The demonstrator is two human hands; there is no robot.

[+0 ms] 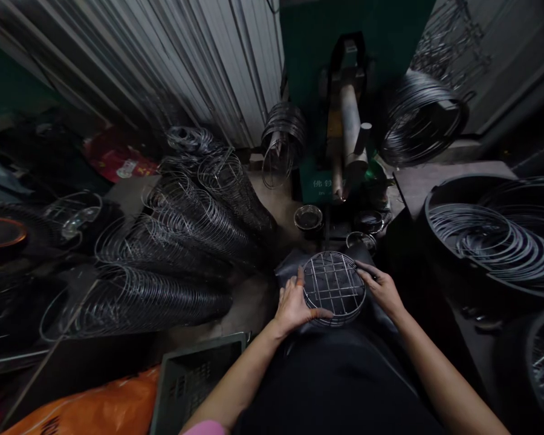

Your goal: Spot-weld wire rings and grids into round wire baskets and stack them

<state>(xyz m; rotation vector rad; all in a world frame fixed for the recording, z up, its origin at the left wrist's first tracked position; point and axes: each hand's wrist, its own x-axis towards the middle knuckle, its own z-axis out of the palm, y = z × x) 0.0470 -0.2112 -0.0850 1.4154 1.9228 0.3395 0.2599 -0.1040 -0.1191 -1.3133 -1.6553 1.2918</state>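
Dark clothing (340, 380) lies nearest; just beyond it, a round wire grid (335, 282) sits in the grip of left hand (294, 302) and right hand (384, 289). Around us, wire-ring stacks (163, 302) crowd the dim floor (249, 296) near a corrugated wall (199, 54) and green machine (310, 36).

2 hands (294, 307) | 1 held wire grid (335, 285) | 4+ ring stacks (163, 297) | 2 black tubs (448, 272) | 1 crate (202, 347) | 1 orange bag (106, 405)

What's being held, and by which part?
A round wire grid, by its rim: left hand on the left, right hand at the upper right.
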